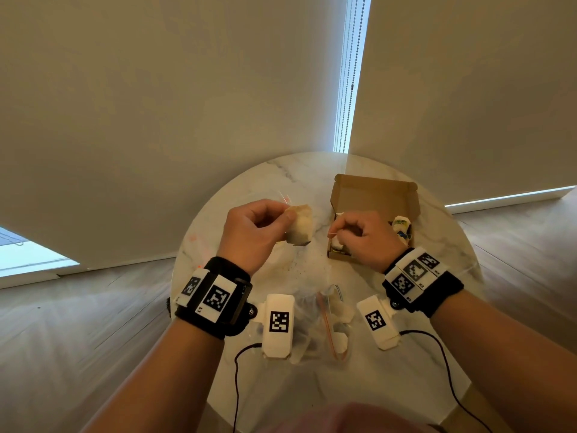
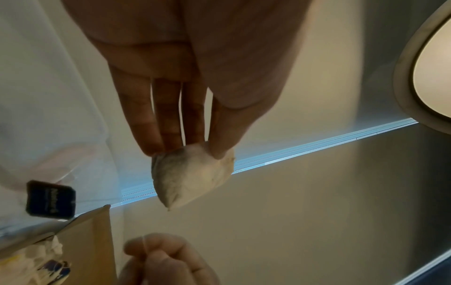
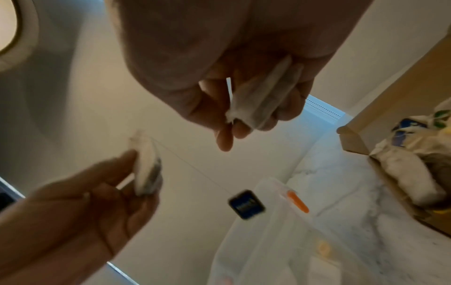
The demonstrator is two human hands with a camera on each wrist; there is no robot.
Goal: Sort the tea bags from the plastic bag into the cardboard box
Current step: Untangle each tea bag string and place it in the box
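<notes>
My left hand (image 1: 281, 217) pinches a beige tea bag (image 1: 300, 225) above the table, left of the cardboard box (image 1: 374, 195). In the left wrist view the fingertips (image 2: 217, 152) pinch that tea bag (image 2: 192, 173) by its top. A thin string runs from it to a dark blue tag (image 3: 246, 204) that hangs free. My right hand (image 1: 335, 232) hovers over the box's front left corner. Its curled fingers hold a second tea bag (image 3: 263, 100). Several tea bags (image 3: 410, 173) lie inside the open box (image 3: 390, 92). The clear plastic bag (image 1: 327, 314) lies flat on the table between my wrists.
The round marble table (image 1: 281, 176) stands in front of pale roller blinds. The plastic bag's orange zip strip (image 3: 297, 200) lies near the box. Black cables (image 1: 237, 370) trail from the wrist cameras over the table's near edge. Wooden floor surrounds the table.
</notes>
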